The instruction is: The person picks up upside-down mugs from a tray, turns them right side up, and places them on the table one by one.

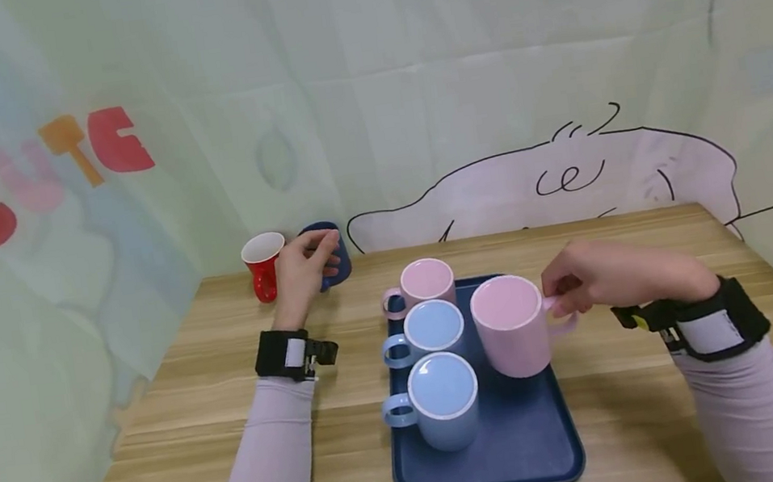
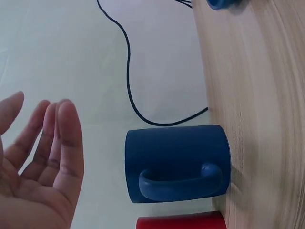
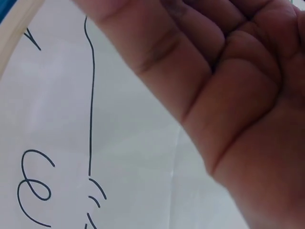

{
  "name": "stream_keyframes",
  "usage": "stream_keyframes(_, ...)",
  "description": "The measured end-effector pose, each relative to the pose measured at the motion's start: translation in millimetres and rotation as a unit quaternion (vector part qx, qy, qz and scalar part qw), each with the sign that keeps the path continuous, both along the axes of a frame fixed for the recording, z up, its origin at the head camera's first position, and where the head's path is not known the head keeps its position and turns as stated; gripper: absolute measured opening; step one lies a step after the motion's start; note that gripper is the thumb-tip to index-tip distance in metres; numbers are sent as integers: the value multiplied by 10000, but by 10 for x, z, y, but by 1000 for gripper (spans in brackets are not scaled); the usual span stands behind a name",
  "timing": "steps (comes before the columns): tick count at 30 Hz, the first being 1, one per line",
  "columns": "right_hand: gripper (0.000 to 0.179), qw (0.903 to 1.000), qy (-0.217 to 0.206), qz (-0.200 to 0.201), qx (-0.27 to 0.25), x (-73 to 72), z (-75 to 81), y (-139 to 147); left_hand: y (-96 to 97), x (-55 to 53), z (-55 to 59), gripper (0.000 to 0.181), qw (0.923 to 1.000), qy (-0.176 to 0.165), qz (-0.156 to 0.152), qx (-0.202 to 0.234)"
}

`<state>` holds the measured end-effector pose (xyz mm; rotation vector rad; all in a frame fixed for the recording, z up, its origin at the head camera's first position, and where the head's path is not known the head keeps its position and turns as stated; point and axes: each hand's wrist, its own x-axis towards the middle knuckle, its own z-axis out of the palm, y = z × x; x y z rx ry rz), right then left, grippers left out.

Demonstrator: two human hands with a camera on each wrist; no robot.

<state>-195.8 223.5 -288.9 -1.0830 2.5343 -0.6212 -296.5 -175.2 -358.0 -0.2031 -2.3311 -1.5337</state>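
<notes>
My right hand (image 1: 603,273) pinches the handle of a large pink mug (image 1: 513,338) over the right side of the dark blue tray (image 1: 511,461). In the right wrist view only curled fingers and palm (image 3: 228,105) show; the mug is out of sight. At the table's far edge, my left hand (image 1: 305,274) hovers with loosely bent fingers and holds nothing. In the left wrist view, the dark blue mug (image 2: 176,157) stands apart from those fingers, its handle towards the camera. Beside it is a red mug (image 1: 263,273) with a white inside.
Along the tray's left side stand a smaller pink mug (image 1: 428,278) and two light blue mugs, one in the middle (image 1: 435,328) and one in front (image 1: 446,404), handles pointing left. A printed cloth (image 1: 413,107) hangs behind the wooden table (image 1: 187,454).
</notes>
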Motion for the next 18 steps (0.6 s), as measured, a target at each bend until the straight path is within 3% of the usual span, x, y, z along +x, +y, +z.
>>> stream_keyframes(5, 11, 9986, 327, -115, -393, 2, 60, 79, 60, 5, 29, 44, 9982, -356, -484, -32)
stream_keyframes(12, 13, 9904, 861, -187, -1067, -58, 71, 138, 121, 61, 76, 40, 9919, -574, -1079, 335)
stream_keyframes(18, 6, 9840, 1069, -442, -1356, -86, 79, 115, 142, 101, 117, 36, 9891, -618, -1290, 352)
